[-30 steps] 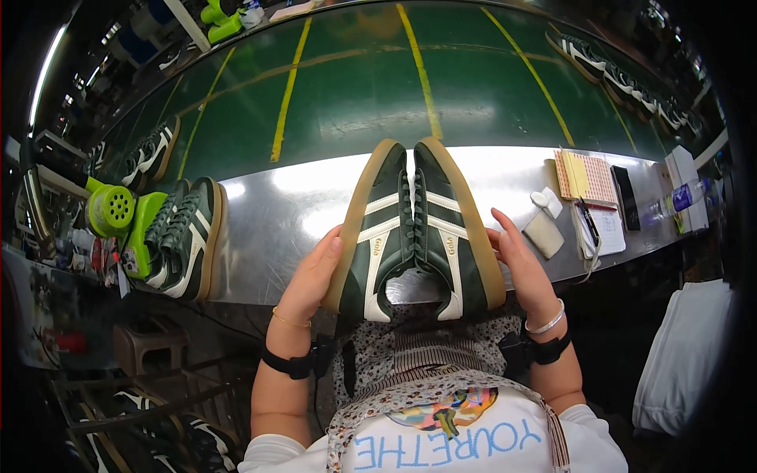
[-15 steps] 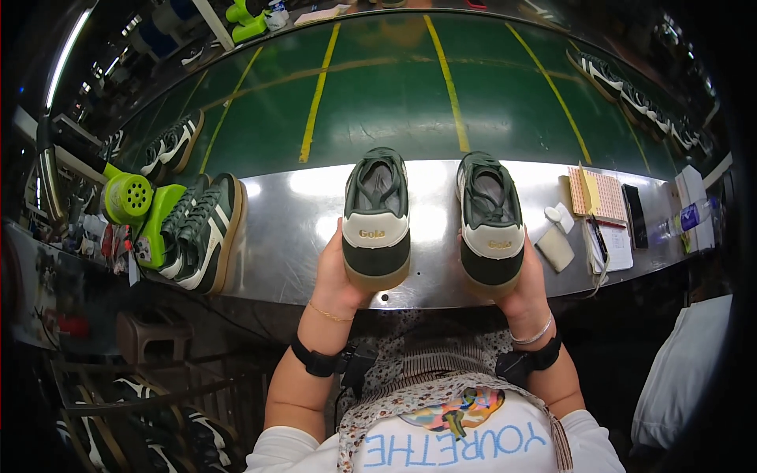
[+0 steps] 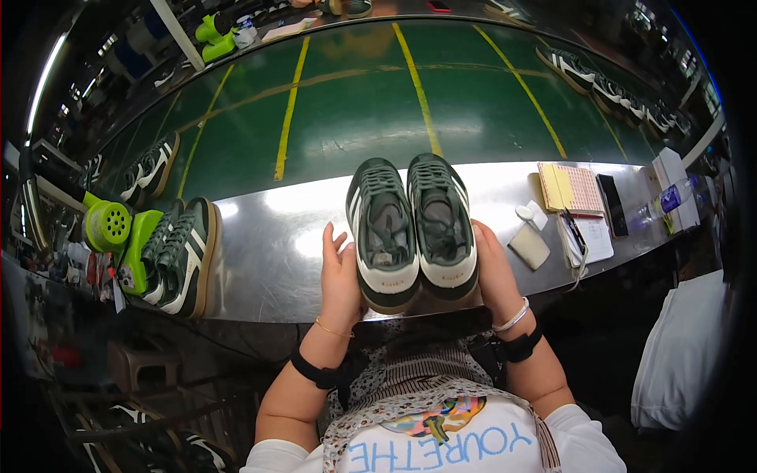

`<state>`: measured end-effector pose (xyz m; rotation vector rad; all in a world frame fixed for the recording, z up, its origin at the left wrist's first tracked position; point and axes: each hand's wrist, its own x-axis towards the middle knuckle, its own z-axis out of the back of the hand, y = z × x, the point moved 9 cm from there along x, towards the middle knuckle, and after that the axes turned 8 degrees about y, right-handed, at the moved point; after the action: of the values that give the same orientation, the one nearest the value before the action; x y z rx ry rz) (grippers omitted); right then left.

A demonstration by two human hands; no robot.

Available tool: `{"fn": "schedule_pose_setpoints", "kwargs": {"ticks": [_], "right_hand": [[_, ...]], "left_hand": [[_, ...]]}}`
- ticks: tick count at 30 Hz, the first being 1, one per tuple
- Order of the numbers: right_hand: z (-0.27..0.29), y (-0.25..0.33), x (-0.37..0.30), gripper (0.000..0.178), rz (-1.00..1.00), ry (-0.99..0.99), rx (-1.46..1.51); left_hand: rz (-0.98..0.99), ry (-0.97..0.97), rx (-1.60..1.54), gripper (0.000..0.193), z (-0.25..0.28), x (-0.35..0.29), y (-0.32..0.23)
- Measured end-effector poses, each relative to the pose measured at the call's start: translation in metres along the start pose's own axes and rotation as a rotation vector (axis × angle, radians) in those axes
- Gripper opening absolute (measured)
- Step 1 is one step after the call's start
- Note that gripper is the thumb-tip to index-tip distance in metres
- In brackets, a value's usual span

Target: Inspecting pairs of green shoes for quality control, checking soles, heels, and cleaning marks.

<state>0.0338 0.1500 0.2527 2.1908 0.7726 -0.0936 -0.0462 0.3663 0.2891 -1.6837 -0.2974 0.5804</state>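
Note:
Two dark green sneakers with white stripes and white heel patches stand side by side, toes pointing away, at the front edge of the metal bench. The left sneaker and right sneaker touch along their inner sides. Beside the left sneaker's heel is my left hand, its fingers spread and slightly off the upper. My right hand lies against the outer side of the right sneaker, fingers along it near the heel; its thumb is hidden.
Another sneaker pair sits at left by a lime-green device. At right lie a notebook, a pink-checked pad, a phone, a beige block and a bottle. Beyond stretches a green belt with yellow lines and more shoes.
Both sneakers have come together from apart and now show more of their tops. My left hand's fingers have spread away from the left sneaker. The view has shifted slightly.

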Motion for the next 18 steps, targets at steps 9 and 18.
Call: {"fn": "schedule_pose_setpoints", "kwargs": {"ticks": [9, 18], "right_hand": [[-0.149, 0.034, -0.08, 0.043, 0.767, 0.669, -1.64], [-0.161, 0.012, -0.076, 0.029, 0.638, 0.698, -1.631]], "left_hand": [[-0.694, 0.297, 0.957, 0.041, -0.042, -0.012, -0.082], [-0.725, 0.567, 1.443, 0.046, -0.085, -0.002, -0.099]]}}
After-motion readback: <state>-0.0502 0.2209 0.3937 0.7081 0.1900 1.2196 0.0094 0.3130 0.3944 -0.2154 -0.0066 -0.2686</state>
